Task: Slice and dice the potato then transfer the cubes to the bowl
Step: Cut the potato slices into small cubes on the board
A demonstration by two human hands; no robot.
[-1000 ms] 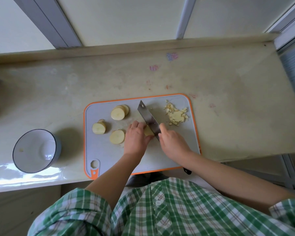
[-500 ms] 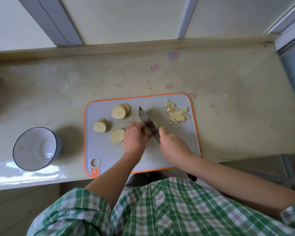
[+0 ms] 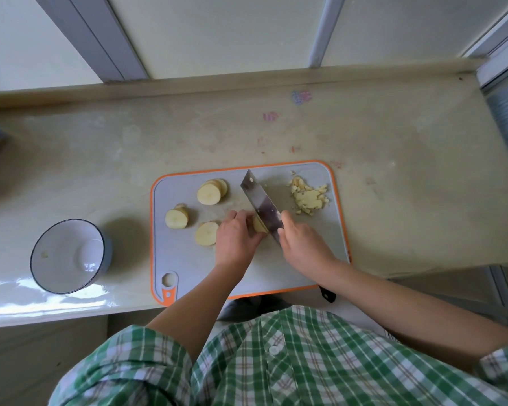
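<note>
**A cut at mid-frame**

On the cutting board [image 3: 188, 259], the left hand [image 3: 236, 238] curls over a potato piece [image 3: 259, 225]. The right hand [image 3: 301, 244] grips the cleaver [image 3: 261, 205], blade against it. Potato slices [image 3: 208, 193] lie left, diced bits [image 3: 308, 197] upper right. The bowl [image 3: 68, 256] stands on the bench [image 3: 393, 200], lower left.

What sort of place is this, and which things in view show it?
Likely a home kitchen: potato slices on a cutting board, a cleaver in the right hand cutting the potato piece the left hand holds, and a bowl on the worktop.
</note>
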